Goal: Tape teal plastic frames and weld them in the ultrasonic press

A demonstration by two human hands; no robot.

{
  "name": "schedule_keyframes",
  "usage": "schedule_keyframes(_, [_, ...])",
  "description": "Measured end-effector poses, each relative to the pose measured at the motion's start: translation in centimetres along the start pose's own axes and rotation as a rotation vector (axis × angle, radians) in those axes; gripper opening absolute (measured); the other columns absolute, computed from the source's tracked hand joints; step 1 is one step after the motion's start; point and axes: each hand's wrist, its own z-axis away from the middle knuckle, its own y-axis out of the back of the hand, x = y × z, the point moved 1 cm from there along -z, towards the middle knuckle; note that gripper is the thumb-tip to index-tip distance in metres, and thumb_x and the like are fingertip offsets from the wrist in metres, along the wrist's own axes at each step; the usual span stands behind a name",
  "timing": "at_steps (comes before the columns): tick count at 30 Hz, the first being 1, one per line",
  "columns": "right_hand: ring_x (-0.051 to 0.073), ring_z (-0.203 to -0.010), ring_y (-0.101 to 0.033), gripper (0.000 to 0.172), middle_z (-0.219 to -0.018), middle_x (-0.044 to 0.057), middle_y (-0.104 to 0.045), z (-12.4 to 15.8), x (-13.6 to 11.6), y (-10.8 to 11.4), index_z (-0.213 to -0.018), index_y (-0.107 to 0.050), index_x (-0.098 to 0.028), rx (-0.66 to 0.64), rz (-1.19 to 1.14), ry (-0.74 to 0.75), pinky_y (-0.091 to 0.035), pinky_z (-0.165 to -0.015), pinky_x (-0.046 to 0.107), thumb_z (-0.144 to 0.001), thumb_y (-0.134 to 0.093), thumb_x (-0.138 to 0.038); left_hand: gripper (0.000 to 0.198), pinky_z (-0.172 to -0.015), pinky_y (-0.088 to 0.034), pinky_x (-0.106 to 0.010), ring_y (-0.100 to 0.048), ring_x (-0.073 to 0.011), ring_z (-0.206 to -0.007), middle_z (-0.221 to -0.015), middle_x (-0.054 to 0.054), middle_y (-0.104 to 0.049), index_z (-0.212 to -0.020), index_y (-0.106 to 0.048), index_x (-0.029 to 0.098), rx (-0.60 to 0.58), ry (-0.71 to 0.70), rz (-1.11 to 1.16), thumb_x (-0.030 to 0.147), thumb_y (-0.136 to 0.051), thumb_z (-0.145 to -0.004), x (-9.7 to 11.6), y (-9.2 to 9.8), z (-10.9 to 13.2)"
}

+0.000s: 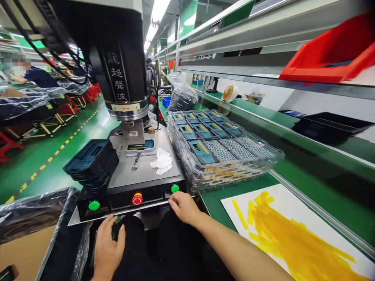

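Green floor, bright ceiling lights

With the fixture as clock centre — a shell lies in it — the shell stack sits at eight on the press base, a tissue at four. Stacked trays stand at three; farther out, strips lie on a sheet (four o'clock), a box at eight.

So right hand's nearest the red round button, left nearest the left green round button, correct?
No: the head view shows the right hand nearest the right green round button, not the red one. Left hand nearest the left green round button stands.
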Motion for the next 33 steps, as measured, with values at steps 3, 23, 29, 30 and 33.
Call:
schedule_keyframes(3, [0.013, -0.07, -0.057, 0.017, -0.076, 0.001, -0.065, 0.2, -0.2, -0.1, -0.079, -0.067, -0.019, -0.031, -0.052, 0.036, -0.037, -0.064, 0.022, -0.086, -0.053, -0.025, 0.042, -0.099, -0.044, -0.047, -0.053, -0.0299, -0.114, -0.12, -0.017, -0.056, -0.11, -0.057, 0.013, -0.217, 0.008, -0.068, 0.042, -0.044, -0.082, -1.6, -3.5, 3.9])
schedule_keyframes(23, [0.013, -0.067, -0.057, 0.016, -0.072, 0.001, -0.065, -0.3, 0.1, -0.3, -0.076, -0.066, -0.019, 0.125, -0.198, 0.07, -0.04, -0.063, 0.022, -0.085, -0.053, -0.023, 0.038, -0.102, -0.038, -0.044, -0.043, -0.029, -0.128, -0.132, -0.01, -0.055, -0.11, -0.066, 0.019, -0.382, -0.073, -0.273, 0.034, -0.048, -0.08, -2.3, -5.6, 7.9])
schedule_keyframes(29, [0.014, -0.069, -0.058, 0.018, -0.074, 0.002, -0.065, -3.1, -2.2, 1.6, -0.081, -0.066, -0.02, 0.218, -0.16, 0.204, -0.042, -0.066, 0.024, -0.088, -0.051, -0.027, 0.036, -0.104, -0.036, -0.045, -0.042, -0.0274, -0.13, -0.133, -0.008, -0.055, -0.11, -0.066, 0.02, -0.397, -0.005, -0.226, 0.03, -0.046, -0.082, -1.8, -5.3, 7.5])
schedule_keyframes(30, [0.014, -0.069, -0.058, 0.018, -0.074, 0.003, -0.065, -4.0, -2.8, 1.9, -0.081, -0.066, -0.019, 0.234, -0.152, 0.217, -0.042, -0.067, 0.025, -0.087, -0.051, -0.027, 0.036, -0.105, -0.036, -0.045, -0.042, -0.0271, -0.13, -0.133, -0.008, -0.055, -0.11, -0.066, 0.021, -0.398, 0.008, -0.218, 0.029, -0.045, -0.083, -1.8, -5.3, 7.4])
schedule_keyframes(33, [0.015, -0.071, -0.058, 0.016, -0.077, 0.004, -0.064, -7.3, -4.4, 2.5, -0.085, -0.066, -0.018, 0.289, -0.136, 0.213, -0.043, -0.069, 0.025, -0.086, -0.053, -0.026, 0.035, -0.106, -0.034, -0.046, -0.041, -0.0263, -0.131, -0.133, -0.007, -0.055, -0.111, -0.066, 0.021, -0.408, 0.032, -0.189, 0.028, -0.045, -0.083, -1.8, -5.2, 7.3])
